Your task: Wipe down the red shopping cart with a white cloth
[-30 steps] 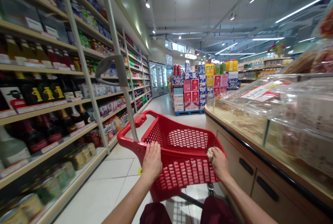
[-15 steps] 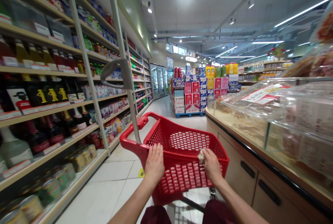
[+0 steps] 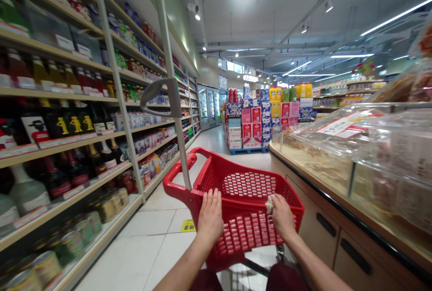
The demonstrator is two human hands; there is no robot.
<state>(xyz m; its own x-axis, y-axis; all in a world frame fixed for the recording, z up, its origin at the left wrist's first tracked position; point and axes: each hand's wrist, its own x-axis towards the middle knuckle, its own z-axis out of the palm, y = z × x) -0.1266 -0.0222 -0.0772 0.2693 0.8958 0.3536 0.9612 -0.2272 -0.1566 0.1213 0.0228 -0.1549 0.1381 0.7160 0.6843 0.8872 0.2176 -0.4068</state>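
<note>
Hands, 2: left hand (image 3: 211, 219), fingers extended and together, laid flat on the near side of the red basket (image 3: 243, 207); right hand (image 3: 282, 214), fingers closed around 1 crumpled pale cloth (image 3: 270, 203) at that side's right part. Basket: near, between shelving (image 3: 122, 102) left and counter (image 3: 313, 202) right. Change: cloth further left along basket than 1 second ago, suggesting wiping along its top edge.

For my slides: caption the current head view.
Left hand on a red cart, right hand holding a cloth at its rim.
</note>
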